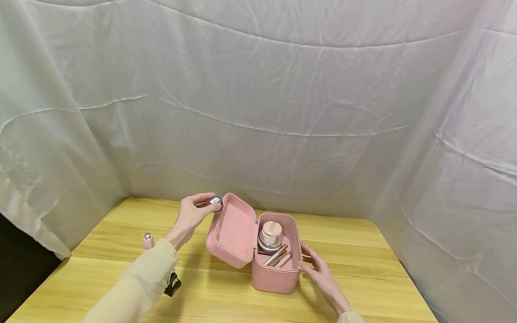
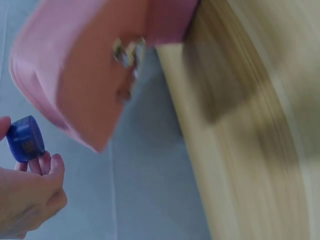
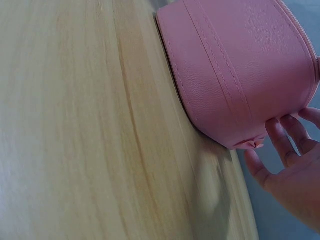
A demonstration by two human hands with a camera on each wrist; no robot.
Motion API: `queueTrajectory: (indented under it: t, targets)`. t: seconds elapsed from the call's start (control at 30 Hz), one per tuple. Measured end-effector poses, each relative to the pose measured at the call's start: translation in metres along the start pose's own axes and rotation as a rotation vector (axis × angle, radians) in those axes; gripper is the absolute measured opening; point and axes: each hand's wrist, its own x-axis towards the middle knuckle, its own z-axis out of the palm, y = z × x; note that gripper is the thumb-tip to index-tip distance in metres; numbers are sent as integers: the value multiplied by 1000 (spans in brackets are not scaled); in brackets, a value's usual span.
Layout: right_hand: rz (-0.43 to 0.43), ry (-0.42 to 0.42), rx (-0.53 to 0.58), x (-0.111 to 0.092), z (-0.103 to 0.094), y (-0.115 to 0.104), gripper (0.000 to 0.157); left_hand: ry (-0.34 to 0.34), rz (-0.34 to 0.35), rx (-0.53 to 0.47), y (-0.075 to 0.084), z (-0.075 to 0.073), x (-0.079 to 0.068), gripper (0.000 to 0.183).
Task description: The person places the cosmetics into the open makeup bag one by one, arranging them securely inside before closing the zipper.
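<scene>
A small blue jar (image 1: 215,202), pinched by the left hand (image 1: 191,215), is just beside the open lid (image 1: 237,228) of a pink cosmetic case (image 1: 275,281) on the bench (image 1: 350,240). Inside lie stacked round containers (image 1: 272,229) and slim tubes (image 1: 276,255); the right hand (image 1: 320,274), fingers spread, touches the case's side.

pink zip case (image 1: 275,281): upright near far edge of counter (image 1: 379,263) | lid (image 1: 236,228): hinged open leftward | round blue jar (image 2: 26,139): held in left fingers (image 2: 57,166) beside lid
</scene>
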Motion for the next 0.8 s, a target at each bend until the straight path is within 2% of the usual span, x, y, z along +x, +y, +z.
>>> queueTrajectory:
  t: [0.2,0.33,0.5,0.63,0.8]
  targets:
    - [11,-5,-1,0,-1,1,62,-65,23,8,5,20,-6,44]
    - [28,-10,9,1,-1,2,63,-96,44,81,6,31,-10,43]
    - [36,-26,2,2,-2,3,62,-125,121,170,6,44,-16,38]
    - [43,-16,0,2,-2,3,62,-170,165,163,6,55,-18,35]
    - [23,4,-3,1,-1,2,61,-228,156,155,5,70,-22,34]
